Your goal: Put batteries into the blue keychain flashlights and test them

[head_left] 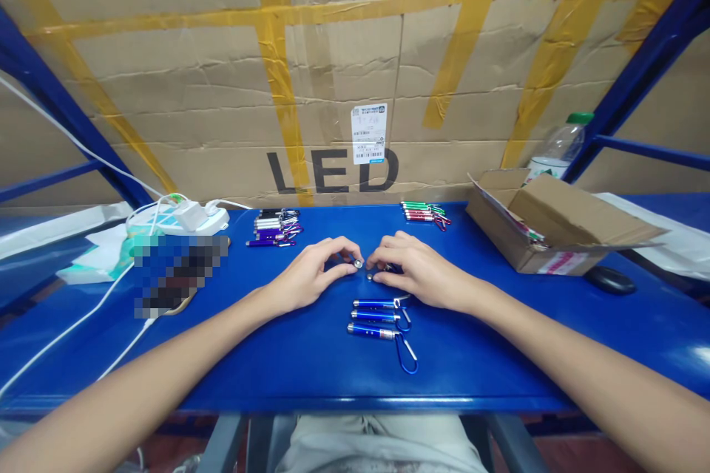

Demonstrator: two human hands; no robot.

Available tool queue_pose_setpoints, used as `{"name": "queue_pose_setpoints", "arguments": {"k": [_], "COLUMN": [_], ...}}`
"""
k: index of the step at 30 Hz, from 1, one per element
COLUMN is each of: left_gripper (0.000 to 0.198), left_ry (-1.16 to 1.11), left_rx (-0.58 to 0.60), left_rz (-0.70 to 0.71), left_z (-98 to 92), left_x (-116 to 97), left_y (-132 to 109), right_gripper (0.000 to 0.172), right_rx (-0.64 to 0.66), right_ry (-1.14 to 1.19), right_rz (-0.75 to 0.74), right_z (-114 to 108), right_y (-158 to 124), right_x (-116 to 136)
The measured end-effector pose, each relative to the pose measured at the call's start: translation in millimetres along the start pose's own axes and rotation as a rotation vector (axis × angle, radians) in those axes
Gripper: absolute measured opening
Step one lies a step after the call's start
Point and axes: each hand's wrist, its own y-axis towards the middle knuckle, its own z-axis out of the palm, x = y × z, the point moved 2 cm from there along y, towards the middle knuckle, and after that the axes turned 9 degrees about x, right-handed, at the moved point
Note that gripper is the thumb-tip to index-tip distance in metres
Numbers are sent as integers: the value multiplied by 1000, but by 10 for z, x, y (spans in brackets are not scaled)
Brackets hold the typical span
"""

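Blue metal tabletop (310, 362): just beyond three blue keychain flashlights (377, 316), my left hand (308, 279) pinches a small silver cap (358, 263), my right hand (416, 275) pinches another silver-tipped piece (370, 277), nearly meeting.

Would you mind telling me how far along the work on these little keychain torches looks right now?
Seemingly done: three blue torches lie in a row by the right hand. In hand: the left hand pinches a small silver part, the right hand grips another torch piece. Probably left: the purple pile and the red-green pile at the back.
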Motion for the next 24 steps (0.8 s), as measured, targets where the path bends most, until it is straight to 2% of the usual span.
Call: {"name": "queue_pose_setpoints", "arguments": {"k": [5,12,18,24], "left_gripper": [13,12,18,30], "left_ry": [17,143,287,370], "left_rx": [12,0,2,65], "left_rz": [12,44,70,9], "left_z": [5,-6,-20,4], "left_x": [-12,2,18,49], "left_y": [-1,-14,-24,-22], "right_gripper": [16,28,22,17], "right_rx": [1,33,25,33], "right_ry": [-5,4,5,-11], "right_rz": [1,9,3,3], "right_z": [-2,1,16,35], "right_y": [2,11,24,27], "right_x": [9,20,9,-2]}}
